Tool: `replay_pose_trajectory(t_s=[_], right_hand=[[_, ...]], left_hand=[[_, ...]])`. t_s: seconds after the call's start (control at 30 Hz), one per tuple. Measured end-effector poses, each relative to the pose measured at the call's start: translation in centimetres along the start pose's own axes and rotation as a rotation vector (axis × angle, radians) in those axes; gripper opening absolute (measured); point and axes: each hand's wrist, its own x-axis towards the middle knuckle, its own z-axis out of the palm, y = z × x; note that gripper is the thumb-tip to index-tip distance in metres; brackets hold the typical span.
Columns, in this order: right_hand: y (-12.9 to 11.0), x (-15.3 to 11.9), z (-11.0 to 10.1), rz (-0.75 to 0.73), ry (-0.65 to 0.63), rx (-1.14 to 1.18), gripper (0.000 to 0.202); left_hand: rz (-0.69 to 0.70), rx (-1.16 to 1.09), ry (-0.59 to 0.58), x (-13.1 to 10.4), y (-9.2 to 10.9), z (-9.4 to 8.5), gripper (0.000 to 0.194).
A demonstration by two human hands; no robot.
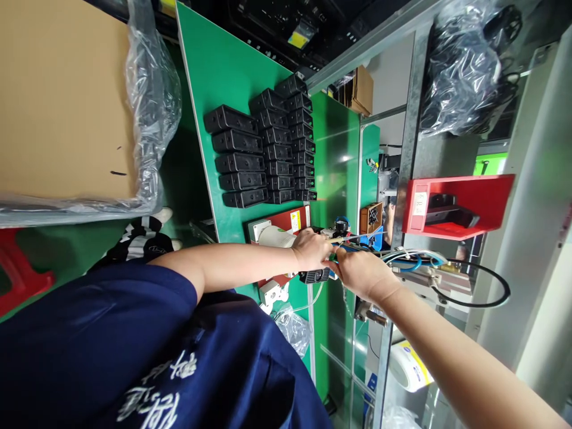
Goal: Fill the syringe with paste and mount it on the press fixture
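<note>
Hands (310,250) hide part of machine (274,237), hold unclear; black housings (279,151) alongside.

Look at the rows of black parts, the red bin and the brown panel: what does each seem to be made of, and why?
Black parts: probably moulded plastic, satin; identical shapes with holes suggest it, though coated metal is possible.
Red bin: likely plastic, smooth; evenly coloured walls suggest it.
Brown panel: apparently cardboard, matte; its plain tan surface shows no shine.

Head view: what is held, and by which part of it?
The left hand seems to pinch a slim yellowish piece near one end; what the right hand holds, if anything, cannot be told.
</note>
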Motion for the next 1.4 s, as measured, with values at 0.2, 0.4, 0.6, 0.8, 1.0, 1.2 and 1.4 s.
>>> replay_pose_trajectory(t_s=[0.2,0.4,0.6,0.8,1.0,1.2,1.4], right_hand=[[0.0,0.3,-0.7,-0.001,-0.031,0.067,0.048],[-0.9,-0.8,-1.2,0.044,0.053,-0.003,0.043],[-2.3,-3.8,0.1,0.198,0.505,-0.05,0.037],[-3.8,-3.5,1.6,0.407,0.708,0.062,0.031],[-4.8,-2.0,1.5,0.529,0.718,0.201,0.039],[-6.1,-1.0,1.6,0.681,0.753,0.274,0.039],[-6.8,-0.7,1.8,0.752,0.816,0.325,0.03]], left_hand=[[-0.014,-0.041,0.03,-0.1,-0.1,0.1,0.025],[-0.012,-0.062,0.058,-0.5,-0.2,1.4,0.023],[-0.004,-0.093,0.128,-0.5,0.6,1.7,0.015],[0.031,-0.077,0.235,-1.3,1.4,1.4,0.013],[0.06,-0.059,0.188,-1.7,2.1,0.7,0.022],[-0.051,-0.043,0.129,-1.7,2.5,0.7,0.023],[-0.066,0.01,0.102,-1.9,2.7,0.9,0.013]])
